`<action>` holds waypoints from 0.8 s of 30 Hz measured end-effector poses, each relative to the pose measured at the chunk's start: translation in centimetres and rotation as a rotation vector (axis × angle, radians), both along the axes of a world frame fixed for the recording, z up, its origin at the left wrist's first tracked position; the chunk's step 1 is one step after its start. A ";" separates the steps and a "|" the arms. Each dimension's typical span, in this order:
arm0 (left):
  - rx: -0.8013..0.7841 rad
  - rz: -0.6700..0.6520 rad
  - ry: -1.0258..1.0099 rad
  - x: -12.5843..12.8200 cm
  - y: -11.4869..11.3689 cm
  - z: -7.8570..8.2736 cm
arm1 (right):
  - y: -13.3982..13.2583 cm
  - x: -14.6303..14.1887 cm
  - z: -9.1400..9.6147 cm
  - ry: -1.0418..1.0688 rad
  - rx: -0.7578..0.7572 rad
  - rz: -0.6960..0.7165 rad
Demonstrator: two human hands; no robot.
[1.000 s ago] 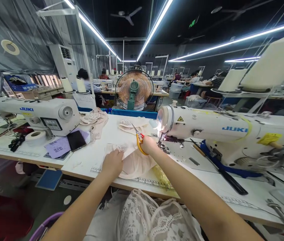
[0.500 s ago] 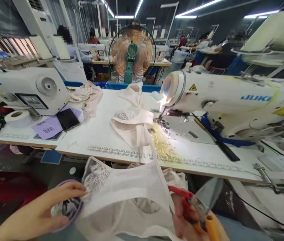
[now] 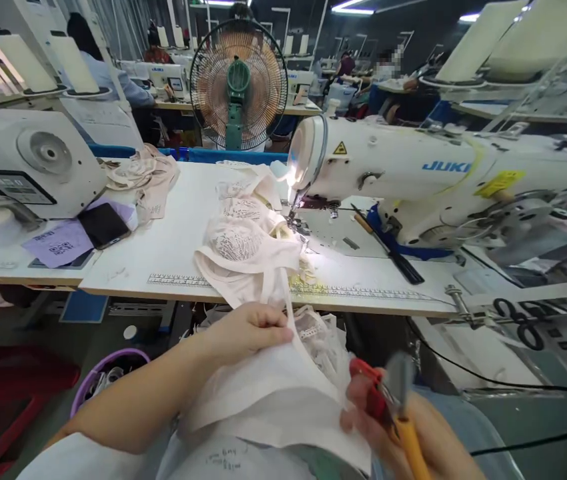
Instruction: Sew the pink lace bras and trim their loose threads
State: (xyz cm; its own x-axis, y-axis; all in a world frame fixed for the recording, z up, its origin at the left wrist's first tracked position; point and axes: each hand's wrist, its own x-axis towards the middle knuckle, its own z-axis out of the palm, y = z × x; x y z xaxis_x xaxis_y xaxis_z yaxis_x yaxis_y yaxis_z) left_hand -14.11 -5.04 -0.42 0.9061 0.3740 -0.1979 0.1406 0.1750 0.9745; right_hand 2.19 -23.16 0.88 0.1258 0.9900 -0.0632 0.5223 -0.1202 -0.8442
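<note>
A pale pink bra (image 3: 273, 380) hangs from the table edge over my lap. My left hand (image 3: 256, 327) pinches its upper edge between thumb and fingers, just below the table. In my right hand (image 3: 388, 427), lower right, is a pair of scissors (image 3: 399, 390) with red and orange parts and a grey blade, smeared by motion. Those fingers are also beside the bra's right edge; whether they grip it I cannot tell. A narrow strip runs from the held fabric up to more bras with lace cups (image 3: 236, 240), heaped by the sewing machine's needle area (image 3: 297, 223).
The lit white sewing machine (image 3: 388, 167) stands right, with a black-handled tool (image 3: 403, 263) before it. A printed ruler (image 3: 363, 291) lines the table's front edge. At left are a phone (image 3: 103, 225), purple paper (image 3: 56, 247) and a second machine (image 3: 28, 160). A fan (image 3: 238, 87) stands behind.
My left hand has moved right and up from the bra's left lace side to its upper edge near the strip. The scissors remain in my right hand. The view has shifted right.
</note>
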 end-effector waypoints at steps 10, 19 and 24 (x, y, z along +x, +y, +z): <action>-0.080 0.227 -0.008 -4.1 -4.6 2.0 | 2.4 -0.7 0.1 0.202 0.036 0.210; 0.039 0.116 0.002 -2.0 -4.2 -0.4 | 3.3 2.4 1.6 0.333 -0.131 0.382; 0.196 0.112 0.001 -2.0 -4.2 -0.5 | 5.5 6.1 2.9 0.042 -0.303 0.561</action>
State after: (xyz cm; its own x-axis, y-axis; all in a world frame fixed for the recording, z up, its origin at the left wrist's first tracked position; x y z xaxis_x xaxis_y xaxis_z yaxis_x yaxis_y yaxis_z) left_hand -16.08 -9.20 -0.93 0.8563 0.5040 -0.1125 0.1322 -0.0033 0.9912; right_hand 8.32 -17.63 3.76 -0.4150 0.8422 -0.3443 0.5427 -0.0746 -0.8366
